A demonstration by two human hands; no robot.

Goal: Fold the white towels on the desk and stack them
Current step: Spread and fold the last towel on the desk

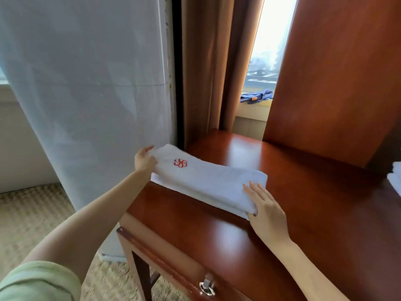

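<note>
White towel (208, 183): folded into a long strip, lying slantwise over the left front corner of the desk (303, 192), far end jutting past the desk's left edge. Gripped at that far end by the left hand (144, 159), fingers curled round the cloth just beside the red emblem (180, 163). Pinned at the near end by the right hand (264, 205), fingers straight and flat on top, clasping nothing. Probably about to bring one end over onto the other. Could go wrong in a few ways: may skid on the glossy wood if pulled harder than pressed; may splay its layers if lifted by the top ply alone, leaving an uneven fold; may drop off the overhanging corner to the carpet if let go early. Worth minding also more white towels (395, 177) at the desk's right side, mostly out of view, so hard to judge how neatly stacked.
</note>
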